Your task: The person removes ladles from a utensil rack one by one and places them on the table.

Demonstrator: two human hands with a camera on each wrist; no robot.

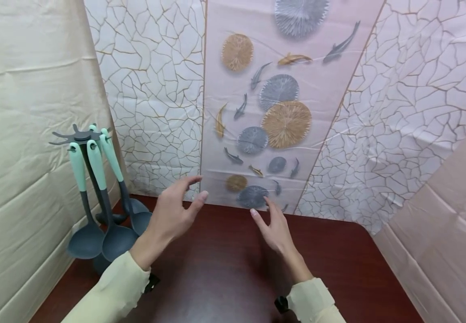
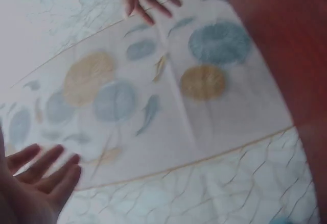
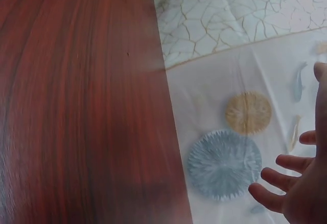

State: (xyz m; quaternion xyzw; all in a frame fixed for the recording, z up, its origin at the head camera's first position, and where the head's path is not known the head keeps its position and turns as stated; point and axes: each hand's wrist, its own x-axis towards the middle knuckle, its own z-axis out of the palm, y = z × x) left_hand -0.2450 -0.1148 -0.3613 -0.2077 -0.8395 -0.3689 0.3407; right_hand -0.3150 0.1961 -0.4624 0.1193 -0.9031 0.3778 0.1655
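Both hands — left (image 1: 172, 215), right (image 1: 273, 229) — hover spread and empty near the pale fish-printed sheet (image 1: 265, 112).

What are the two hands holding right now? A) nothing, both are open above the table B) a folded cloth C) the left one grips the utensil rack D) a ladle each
A: the left hand and right hand hover empty with fingers spread over the table, apart from the utensil rack.
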